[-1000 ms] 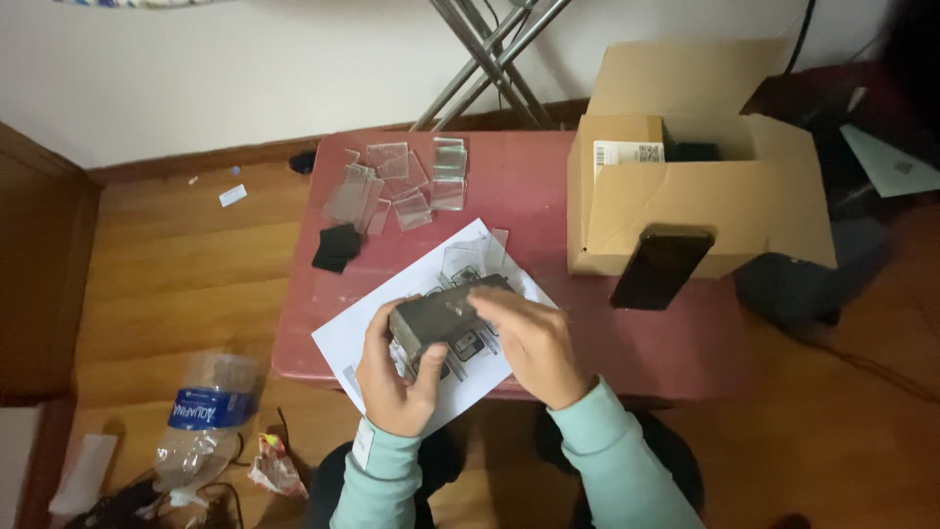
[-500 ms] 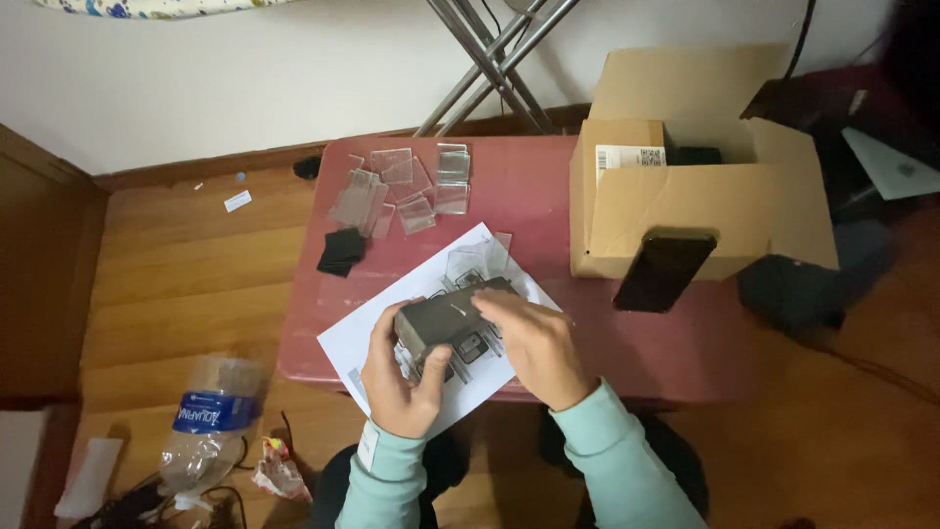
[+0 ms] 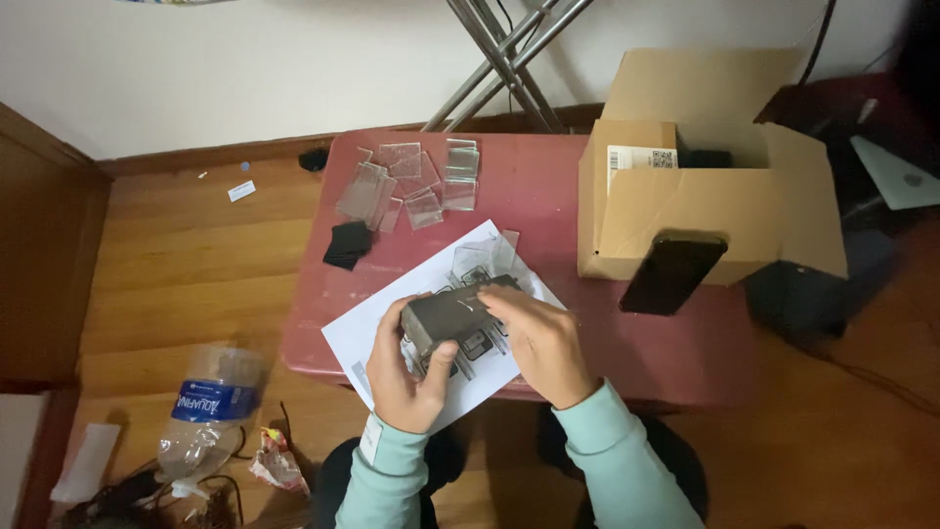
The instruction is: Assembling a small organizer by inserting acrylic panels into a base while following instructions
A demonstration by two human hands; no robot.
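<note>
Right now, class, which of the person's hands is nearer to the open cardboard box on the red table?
Right. The right hand rests on the dark grey block, below-left of the cardboard box. The left hand grips the block's far side, farther from the box.

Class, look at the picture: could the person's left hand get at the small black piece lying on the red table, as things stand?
Probably yes, but not at once. The left hand is gripping the dark block. The black piece lies uncovered on the table, with nothing between.
</note>
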